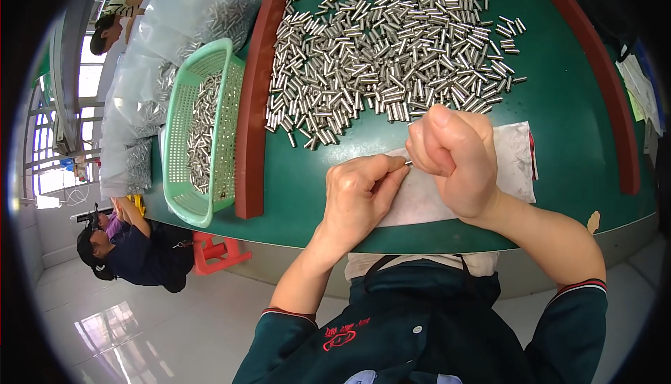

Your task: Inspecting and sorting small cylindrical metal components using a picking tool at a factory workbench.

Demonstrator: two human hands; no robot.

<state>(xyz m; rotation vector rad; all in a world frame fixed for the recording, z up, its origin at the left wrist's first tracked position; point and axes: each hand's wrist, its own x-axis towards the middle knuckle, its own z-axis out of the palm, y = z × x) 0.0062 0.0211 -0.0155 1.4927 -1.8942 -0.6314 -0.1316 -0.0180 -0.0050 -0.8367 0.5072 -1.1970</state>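
My left hand (pixel 356 195) is closed in a pinch on a small shiny metal pin (pixel 408 163), whose end shows between thumb and forefinger. Close beside it, my right hand (pixel 458 167) is curled into a fist with the thumb side up. Whatever its fingers hold, if anything, is hidden. Both hands are over a stained white cloth (pixel 514 157) spread on the green tabletop (pixel 573 132). Beyond them lies a large loose heap of similar short metal pins (pixel 391 41), a few of them scattered at its right edge.
Reddish-brown rails (pixel 253 118) border the work area left and right. Left of it stands a mint-green plastic basket (pixel 183 111) of pins, beside clear bags (pixel 150 55) of metal parts. A red stool (pixel 217 252) and other people (pixel 140 247) are at the left. Papers (pixel 639 90) lie far right.
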